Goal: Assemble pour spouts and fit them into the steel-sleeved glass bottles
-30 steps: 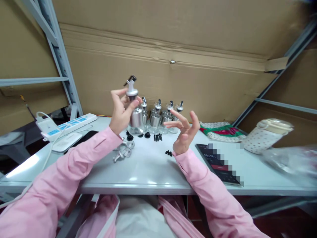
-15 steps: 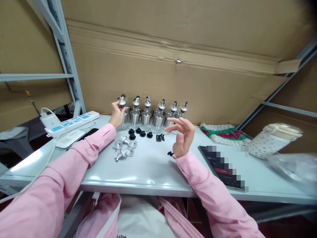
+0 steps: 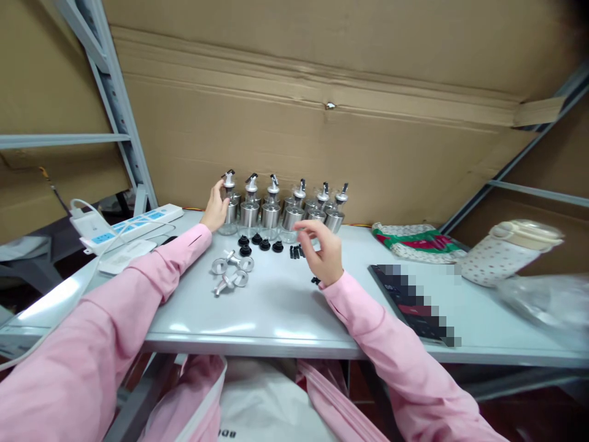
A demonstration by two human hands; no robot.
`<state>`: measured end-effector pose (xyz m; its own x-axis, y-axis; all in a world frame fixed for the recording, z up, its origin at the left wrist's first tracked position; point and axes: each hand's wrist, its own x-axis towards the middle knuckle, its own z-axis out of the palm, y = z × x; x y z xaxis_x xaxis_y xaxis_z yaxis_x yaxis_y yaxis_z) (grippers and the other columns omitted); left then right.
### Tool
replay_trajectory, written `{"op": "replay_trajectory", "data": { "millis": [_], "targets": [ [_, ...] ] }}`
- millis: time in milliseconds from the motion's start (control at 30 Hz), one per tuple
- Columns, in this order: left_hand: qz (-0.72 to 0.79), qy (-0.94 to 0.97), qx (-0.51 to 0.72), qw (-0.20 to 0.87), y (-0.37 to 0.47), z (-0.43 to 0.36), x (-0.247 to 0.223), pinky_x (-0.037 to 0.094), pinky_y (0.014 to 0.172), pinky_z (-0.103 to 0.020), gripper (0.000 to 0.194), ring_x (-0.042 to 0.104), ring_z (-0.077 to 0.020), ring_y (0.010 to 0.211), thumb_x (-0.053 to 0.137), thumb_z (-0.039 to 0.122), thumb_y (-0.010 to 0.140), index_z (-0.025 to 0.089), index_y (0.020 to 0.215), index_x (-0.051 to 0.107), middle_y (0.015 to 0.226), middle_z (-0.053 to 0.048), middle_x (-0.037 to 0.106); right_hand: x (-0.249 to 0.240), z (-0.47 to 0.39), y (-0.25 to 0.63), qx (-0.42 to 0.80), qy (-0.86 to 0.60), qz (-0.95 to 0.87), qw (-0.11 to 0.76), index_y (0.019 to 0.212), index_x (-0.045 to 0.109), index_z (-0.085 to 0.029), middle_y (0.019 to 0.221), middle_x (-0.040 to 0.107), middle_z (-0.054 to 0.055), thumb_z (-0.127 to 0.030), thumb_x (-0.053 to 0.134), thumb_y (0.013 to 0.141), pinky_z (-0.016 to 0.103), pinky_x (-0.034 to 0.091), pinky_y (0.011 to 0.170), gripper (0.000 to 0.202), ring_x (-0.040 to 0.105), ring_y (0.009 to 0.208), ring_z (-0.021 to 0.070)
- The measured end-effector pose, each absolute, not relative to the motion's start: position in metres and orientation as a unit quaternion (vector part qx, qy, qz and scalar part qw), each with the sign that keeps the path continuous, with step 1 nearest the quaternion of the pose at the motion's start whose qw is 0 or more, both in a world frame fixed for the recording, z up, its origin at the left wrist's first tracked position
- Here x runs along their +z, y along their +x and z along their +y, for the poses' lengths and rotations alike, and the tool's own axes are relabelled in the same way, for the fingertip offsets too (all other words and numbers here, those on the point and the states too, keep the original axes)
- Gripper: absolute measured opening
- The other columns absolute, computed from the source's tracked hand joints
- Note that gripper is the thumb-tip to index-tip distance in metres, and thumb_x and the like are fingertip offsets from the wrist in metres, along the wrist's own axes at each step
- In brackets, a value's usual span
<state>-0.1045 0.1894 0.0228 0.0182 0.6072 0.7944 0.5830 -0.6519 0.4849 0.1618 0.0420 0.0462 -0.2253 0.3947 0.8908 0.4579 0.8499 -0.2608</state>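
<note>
Glass oil dispenser bottles (image 3: 270, 216) with steel bands stand in rows at the back of the table, the front ones topped with silver pour spouts (image 3: 273, 183) and black flaps. My left hand (image 3: 214, 210) is at the left side of the leftmost bottle (image 3: 231, 212), its fingers and thumb apart near the neck; its far fingertips are partly hidden. Loosely curved and empty, my right hand (image 3: 324, 252) hovers above the table, before the right-hand bottles. Black stoppers (image 3: 264, 245), small black flaps (image 3: 294, 252) and loose silver spout parts (image 3: 230, 282) lie in front of the bottles.
On the left are a white power strip (image 3: 133, 228) with cables and a white flat device (image 3: 127, 257). A phone (image 3: 409, 304), a patterned cloth (image 3: 416, 241), a dotted tumbler (image 3: 497, 258) and a plastic bag (image 3: 547, 304) lie at right. Cardboard (image 3: 294, 141) rises behind.
My left hand has eased off the leftmost bottle's neck, which now shows more fully. My right hand has moved left and lower, its fingers more curved.
</note>
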Motion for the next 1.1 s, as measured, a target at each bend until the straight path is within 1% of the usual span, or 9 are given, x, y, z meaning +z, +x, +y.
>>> {"op": "replay_trajectory", "data": {
  "millis": [100,200,267,400,500,733,867,1000,1100],
  "targets": [
    [0.426,0.701,0.570,-0.042,-0.104,0.156,0.023,0.024,0.108,-0.048,0.052,0.028,-0.0259,0.129,0.047,0.020,0.080,0.014,0.127,0.027,0.131,-0.017,0.032,0.049,0.040,0.144,-0.027,-0.344,-0.836,0.427,0.085,0.063,-0.019,0.076,0.065,0.003,-0.020,0.047,0.085,0.024,0.043,0.063,0.016,0.056,0.065,0.0117],
    [0.372,0.748,0.547,-0.052,-0.099,0.113,0.026,0.038,0.099,-0.044,0.030,0.039,-0.0232,0.119,0.040,0.028,0.087,0.016,0.114,0.041,0.120,-0.013,0.041,0.044,0.039,0.122,0.036,-0.415,-0.870,0.262,0.085,0.067,-0.018,0.078,0.065,0.004,-0.023,0.053,0.082,0.026,0.040,0.067,0.014,0.057,0.068,0.0134],
    [0.285,0.811,0.508,-0.056,-0.095,0.088,0.028,0.041,0.094,-0.041,0.027,0.046,-0.0216,0.111,0.033,0.034,0.090,0.017,0.109,0.045,0.112,-0.012,0.048,0.036,0.040,0.110,0.068,-0.441,-0.872,0.200,0.090,0.067,-0.016,0.083,0.063,0.006,-0.028,0.054,0.083,0.026,0.040,0.069,0.020,0.057,0.072,0.0145],
    [0.154,0.923,0.353,-0.018,-0.087,0.067,0.022,0.040,0.094,-0.044,0.058,0.046,-0.0274,0.111,0.044,0.058,0.080,0.016,0.121,0.037,0.117,-0.016,0.046,0.021,0.047,0.101,0.089,-0.464,-0.860,0.194,0.092,0.068,-0.016,0.090,0.058,0.008,-0.032,0.054,0.082,0.026,0.038,0.073,0.023,0.056,0.078,0.0149],
    [0.163,0.949,0.270,0.025,-0.081,0.068,0.013,0.039,0.095,-0.047,0.071,0.044,-0.0311,0.114,0.052,0.062,0.073,0.016,0.125,0.033,0.122,-0.018,0.043,0.016,0.054,0.102,0.096,-0.469,-0.854,0.204,0.085,0.069,-0.017,0.086,0.058,0.006,-0.030,0.055,0.081,0.025,0.038,0.072,0.019,0.054,0.075,0.0142],
    [0.159,0.944,0.278,0.073,-0.075,0.065,0.007,0.041,0.092,-0.046,0.075,0.045,-0.0298,0.112,0.064,0.043,0.071,0.017,0.130,0.024,0.124,-0.018,0.036,0.018,0.057,0.104,0.111,-0.461,-0.848,0.237,0.071,0.066,-0.015,0.073,0.058,0.002,-0.019,0.060,0.071,0.023,0.036,0.065,0.007,0.051,0.065,0.0118],
    [0.170,0.942,0.275,0.092,-0.074,0.063,0.008,0.046,0.085,-0.042,0.074,0.047,-0.0267,0.107,0.065,0.031,0.070,0.020,0.129,0.022,0.122,-0.016,0.036,0.019,0.059,0.108,0.093,-0.466,-0.840,0.262,0.077,0.066,-0.016,0.074,0.058,0.002,-0.024,0.062,0.072,0.024,0.035,0.066,0.011,0.052,0.067,0.0121],
    [0.161,0.935,0.306,0.083,-0.074,0.065,0.005,0.049,0.081,-0.041,0.073,0.044,-0.0278,0.112,0.066,0.029,0.069,0.021,0.126,0.022,0.124,-0.017,0.032,0.016,0.060,0.109,0.101,-0.466,-0.843,0.249,0.078,0.068,-0.016,0.077,0.060,0.003,-0.028,0.064,0.072,0.024,0.035,0.066,0.014,0.052,0.066,0.0118],
    [0.151,0.933,0.316,0.081,-0.074,0.065,0.003,0.050,0.082,-0.042,0.071,0.041,-0.0295,0.116,0.067,0.028,0.068,0.020,0.123,0.024,0.123,-0.018,0.033,0.015,0.060,0.110,0.108,-0.466,-0.846,0.235,0.073,0.069,-0.016,0.074,0.062,0.003,-0.022,0.064,0.070,0.023,0.035,0.065,0.008,0.052,0.064,0.0110]
  ]
}}
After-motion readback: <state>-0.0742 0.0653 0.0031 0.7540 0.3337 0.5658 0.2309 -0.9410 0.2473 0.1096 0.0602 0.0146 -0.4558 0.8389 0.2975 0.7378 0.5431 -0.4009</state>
